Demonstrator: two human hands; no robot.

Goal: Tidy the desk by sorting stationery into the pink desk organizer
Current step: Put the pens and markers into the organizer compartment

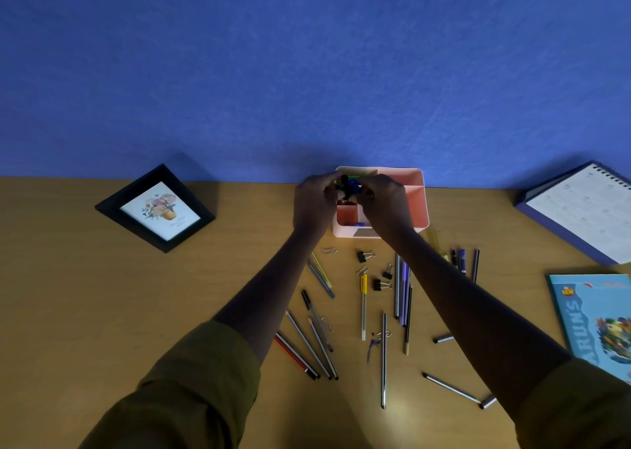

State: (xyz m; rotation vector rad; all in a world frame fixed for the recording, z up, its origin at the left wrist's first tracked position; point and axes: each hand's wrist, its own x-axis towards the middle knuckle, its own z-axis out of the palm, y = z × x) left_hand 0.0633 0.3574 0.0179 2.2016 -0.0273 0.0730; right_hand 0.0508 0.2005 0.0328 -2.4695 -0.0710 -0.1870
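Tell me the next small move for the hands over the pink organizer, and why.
Probably lower and release the dark-and-blue cluster into a compartment below. The left hand and right hand both pinch it over the pink organizer, while binder clips and pens wait on the desk.

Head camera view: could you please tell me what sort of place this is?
Probably a home study desk against a blue wall: a framed flower picture, a spiral calendar, and pens scattered before a pink organizer.
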